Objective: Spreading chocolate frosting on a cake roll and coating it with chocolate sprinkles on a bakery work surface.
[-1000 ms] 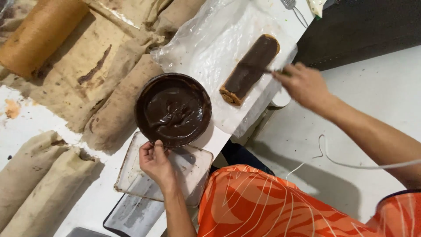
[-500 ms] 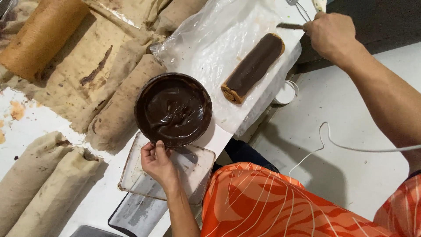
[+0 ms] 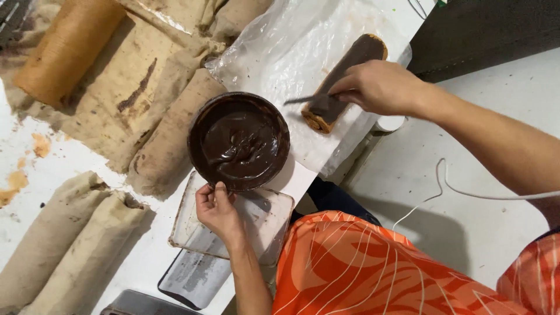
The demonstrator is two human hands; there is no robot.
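Surface: a white worktable (image 3: 70,160) smeared with brown and orange stains, running from 12 o'clock down to 7 o'clock; a crinkled clear plastic sheet (image 3: 291,52) covers its edge at about 1 o'clock.
Room: a pale floor (image 3: 466,192) lies at 3 to 4 o'clock, with a dark panel (image 3: 490,29) at 2 o'clock and a thin white cable (image 3: 443,181) trailing over the floor.
Bowl: a round bowl of glossy dark chocolate (image 3: 239,142) sits near the centre, its lower edge over a clear plastic tray (image 3: 268,221).
Left hand: the left hand (image 3: 217,210), at 6 o'clock, has its fingers curled on the bowl's near rim.
Right hand: the right hand (image 3: 379,86), at 2 o'clock, has its fingers pinched closed around a spatula (image 3: 306,100) whose blade points toward the bowl.
Roll: a chocolate-coated cake roll (image 3: 344,79) lies on the sheet, directly under the right hand, with its cut end facing the bowl.
Around: paper-wrapped rolls (image 3: 169,134) lie at 9 to 11 o'clock and more at 8 o'clock; a bare brown roll (image 3: 67,49) lies at 11 o'clock.
In the way: the right hand hides the middle of the coated roll.
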